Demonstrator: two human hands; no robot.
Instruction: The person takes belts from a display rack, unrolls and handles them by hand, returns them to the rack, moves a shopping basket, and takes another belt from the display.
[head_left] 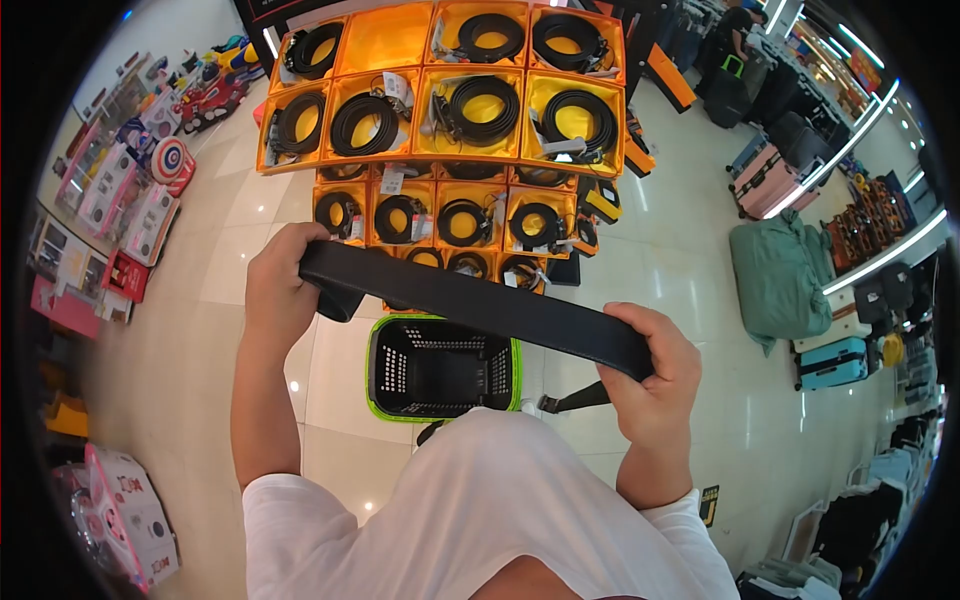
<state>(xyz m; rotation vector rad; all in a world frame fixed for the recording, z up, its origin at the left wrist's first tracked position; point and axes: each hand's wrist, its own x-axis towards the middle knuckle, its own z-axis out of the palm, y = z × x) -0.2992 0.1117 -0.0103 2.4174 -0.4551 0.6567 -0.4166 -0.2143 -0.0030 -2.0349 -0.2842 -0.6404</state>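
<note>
A black belt [470, 301] is stretched between my two hands in front of my chest, sloping down to the right. My left hand [284, 278] grips it near one end, where a folded-over part hangs just below the fingers. On the other side, my right hand [655, 362] pinches the strap between thumb and fingers. From beneath the right hand, a narrow dark strip [580, 398] runs down toward a buckle-like end [547, 404]. Beyond the hands stands an orange display rack [385, 40] whose compartments hold coiled black belts [484, 107].
A black shopping basket with a green rim [517, 365] sits on the tiled floor below the belt. Boxed toys [150, 228] line the left side. To the right are a green covered bundle [775, 280], a blue suitcase [833, 362] and a person [735, 40] farther back.
</note>
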